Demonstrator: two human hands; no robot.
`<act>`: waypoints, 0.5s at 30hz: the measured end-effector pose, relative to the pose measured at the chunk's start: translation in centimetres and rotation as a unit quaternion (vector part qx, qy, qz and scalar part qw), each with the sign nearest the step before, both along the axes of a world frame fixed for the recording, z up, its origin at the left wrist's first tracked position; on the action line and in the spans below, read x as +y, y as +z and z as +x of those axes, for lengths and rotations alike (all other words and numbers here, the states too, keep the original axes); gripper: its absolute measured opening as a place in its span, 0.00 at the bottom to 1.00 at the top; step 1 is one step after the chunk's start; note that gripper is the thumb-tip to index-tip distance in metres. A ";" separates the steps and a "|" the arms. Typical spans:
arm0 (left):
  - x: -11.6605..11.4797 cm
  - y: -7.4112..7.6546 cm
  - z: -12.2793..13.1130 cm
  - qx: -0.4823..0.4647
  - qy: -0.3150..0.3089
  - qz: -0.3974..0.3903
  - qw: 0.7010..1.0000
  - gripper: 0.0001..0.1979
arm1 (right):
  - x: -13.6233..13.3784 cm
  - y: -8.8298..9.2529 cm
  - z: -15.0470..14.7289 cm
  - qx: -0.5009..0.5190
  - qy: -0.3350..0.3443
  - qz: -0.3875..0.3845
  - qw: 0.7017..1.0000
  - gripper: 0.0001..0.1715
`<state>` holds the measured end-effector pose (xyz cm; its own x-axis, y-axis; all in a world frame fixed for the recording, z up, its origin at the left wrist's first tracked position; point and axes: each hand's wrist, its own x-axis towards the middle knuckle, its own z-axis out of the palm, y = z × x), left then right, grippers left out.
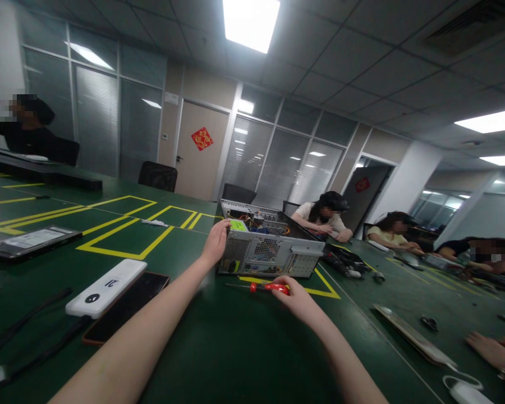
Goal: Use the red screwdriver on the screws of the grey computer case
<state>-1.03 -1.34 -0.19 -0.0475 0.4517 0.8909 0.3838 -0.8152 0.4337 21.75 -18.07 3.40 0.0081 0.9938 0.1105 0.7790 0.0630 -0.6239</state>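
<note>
An open computer case (273, 255) lies on the green table with its rear panel toward me, showing vents, ports and wires inside. My left hand (216, 244) is closed at the case's left rear corner, by a yellow-green labelled part (238, 225); its fingertips touch that part or the edge beside it. In front of the case, my right hand (292, 292) has its fingers on the red handle of a screwdriver (269, 288), whose shaft points left, low over the table.
A white power bank (107, 289) and a dark phone (128, 306) lie at the left, near a flat metal drive (29, 240). A black tool pouch (347, 261) sits right of the case. Another person's hand (488, 349) is at the far right; several people sit around.
</note>
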 end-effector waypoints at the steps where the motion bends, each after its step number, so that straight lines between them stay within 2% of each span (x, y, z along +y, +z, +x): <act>1: 0.0 0.0 0.0 -0.001 0.000 -0.001 1.000 0.18 | -0.2 0.1 -0.1 -0.016 0.001 0.011 1.000 0.12; 8: 0.1 -0.1 0.0 -0.004 0.003 -0.002 1.000 0.18 | -1.1 0.3 -1.4 -0.058 0.025 0.024 0.998 0.20; 13: 0.1 -0.1 0.0 0.001 0.001 0.001 1.000 0.18 | -1.3 -0.1 -2.3 -0.144 0.024 0.012 0.989 0.11; 15: 0.1 -0.1 0.0 0.000 0.000 0.003 1.000 0.18 | -1.3 -0.1 -2.2 -0.154 0.047 0.045 0.986 0.08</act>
<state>-1.04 -1.23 -0.30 -0.0473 0.4460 0.8938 0.3842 -0.8178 0.4284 19.51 -19.33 3.25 -0.1305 0.9746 0.1819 0.9188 0.1878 -0.3472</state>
